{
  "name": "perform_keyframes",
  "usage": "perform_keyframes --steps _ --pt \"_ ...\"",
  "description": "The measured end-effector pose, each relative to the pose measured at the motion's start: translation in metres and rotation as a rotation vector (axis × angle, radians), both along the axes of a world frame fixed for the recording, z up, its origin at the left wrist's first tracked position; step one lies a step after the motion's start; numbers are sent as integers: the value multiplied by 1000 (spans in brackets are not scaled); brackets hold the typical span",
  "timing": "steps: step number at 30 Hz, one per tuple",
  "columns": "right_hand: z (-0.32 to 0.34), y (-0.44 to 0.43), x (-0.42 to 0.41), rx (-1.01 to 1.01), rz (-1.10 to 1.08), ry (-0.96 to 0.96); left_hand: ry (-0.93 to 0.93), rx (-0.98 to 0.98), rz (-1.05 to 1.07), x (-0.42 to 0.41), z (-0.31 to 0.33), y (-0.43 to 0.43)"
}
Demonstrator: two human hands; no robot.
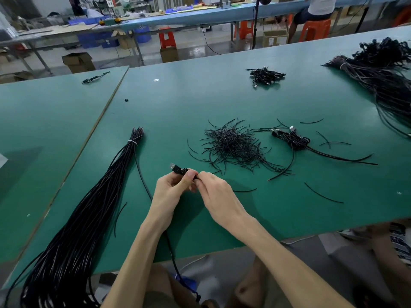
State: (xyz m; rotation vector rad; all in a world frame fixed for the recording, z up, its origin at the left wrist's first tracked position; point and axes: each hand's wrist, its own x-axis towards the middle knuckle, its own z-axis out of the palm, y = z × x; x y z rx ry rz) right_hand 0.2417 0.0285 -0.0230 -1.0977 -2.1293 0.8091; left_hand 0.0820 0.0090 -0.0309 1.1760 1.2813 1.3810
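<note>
Head view: USB cable between hands

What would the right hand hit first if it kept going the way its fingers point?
Probably the left hand, just ahead of the right hand; both hold one cable.

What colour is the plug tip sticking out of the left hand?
The plug tip is silvery metal; head view.

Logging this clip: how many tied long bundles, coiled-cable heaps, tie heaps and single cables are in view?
Tied long bundles: 2, left bundle, right bundle.
Coiled-cable heaps: 2, far heap, near heap.
Tie heaps: 1, tie heap.
Single cables: 2, USB cable pinched by left hand and right hand, lone cable far left.
Total: 7.
</note>
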Motion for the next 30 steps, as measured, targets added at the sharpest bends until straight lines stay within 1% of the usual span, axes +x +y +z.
perform_keyframes --steps 4,7,10,16,18,20,23,30 --pt "0 0 -2 16 18 -3 -2 25 39 0 -2 1" --pt "-2 -1 -2 12 37 0 -52 56 24 -1 -2 -1" --pt "-4 2 -1 -32 66 4 -60 103 34 -1 -2 -2" --pt "-1 7 1 -193 70 92 -73 181 1 1 0 -4" --pt "-1 9 2 -251 100 172 -89 196 -22 2 2 -5" --pt "1 11 4 -286 134 248 -89 195 -2 3 3 -5" --pt "6 12 6 -324 142 313 -97 190 11 3 1 -4" --pt "11 18 12 -400 224 334 -108 215 -48 3 2 -2"
